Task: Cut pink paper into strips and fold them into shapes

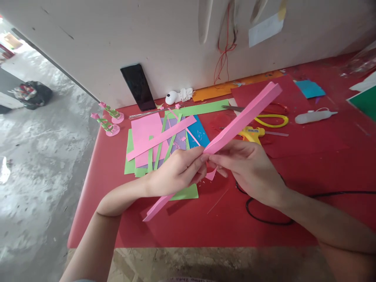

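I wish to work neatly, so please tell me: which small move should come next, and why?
Perhaps the right hand should slide its pinch along the long, pink, paper-like strip, pressing it flat: it and the left hand pinch near its middle, while the far end seems folded but slightly open.

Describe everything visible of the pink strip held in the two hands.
The pink strip is long, narrow and plain, and looks like foam sheet or thick paper. Its upper part shows a lengthwise crease or layered edge, apparently folded. It slants from lower left to upper right, above the red table. The left hand and right hand pinch it where they meet; what seems its other end shows below the left hand. The part between is hidden.
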Demonstrator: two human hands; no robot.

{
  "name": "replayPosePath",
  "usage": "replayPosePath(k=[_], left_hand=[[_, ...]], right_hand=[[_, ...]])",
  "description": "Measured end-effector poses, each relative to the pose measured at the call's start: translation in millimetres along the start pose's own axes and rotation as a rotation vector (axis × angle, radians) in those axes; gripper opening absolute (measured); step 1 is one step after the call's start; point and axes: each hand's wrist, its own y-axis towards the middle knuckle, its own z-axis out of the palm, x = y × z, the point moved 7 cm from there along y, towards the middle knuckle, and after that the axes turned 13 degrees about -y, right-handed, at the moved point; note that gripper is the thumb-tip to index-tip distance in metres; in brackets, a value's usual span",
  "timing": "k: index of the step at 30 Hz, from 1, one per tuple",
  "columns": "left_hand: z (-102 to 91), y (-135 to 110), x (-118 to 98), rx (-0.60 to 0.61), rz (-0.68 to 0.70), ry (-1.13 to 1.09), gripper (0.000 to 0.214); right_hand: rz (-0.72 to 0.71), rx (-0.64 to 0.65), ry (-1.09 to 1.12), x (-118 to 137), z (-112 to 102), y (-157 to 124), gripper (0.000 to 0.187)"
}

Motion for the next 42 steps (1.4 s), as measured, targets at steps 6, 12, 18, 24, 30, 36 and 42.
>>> replayPosePath(k=[6, 12, 18, 24, 30, 36, 42], left_hand=[[1.8, 1, -1, -0.045, 0.05, 0.012, 0.028], [10.6, -3, -4, -0.005, 0.065, 0.037, 0.026], [17.3, -6, -4, 0.071, 0.009, 0.027, 0.022], [19.3, -8, -6, 0.089, 0.008, 0.036, 0.024], [11.2, -10, -6, 0.012, 0.025, -0.025, 0.026], [8.3, -6, -7, -0.018, 0.095, 0.015, 0.027], [12.2, -5, -4, -0.02, 0.126, 0.096, 0.024]], right_hand=[[0.099, -0.045, 0.118, -10, 2, 0, 0.004], [0.061, -0.011, 0.156, 2, 3, -3, 0.008], [0.024, -0.15, 0.14, 13, -15, -4, 0.02], [0.002, -0.271, 0.22, 23, -45, 4, 0.028], [0.01, -0.302, 0.177, 27, -50, 9, 0.017], [0.023, 0.035, 0.033, 5, 4, -2, 0.007], [0.052, -0.016, 0.103, 6, -1, 1, 0.012]])
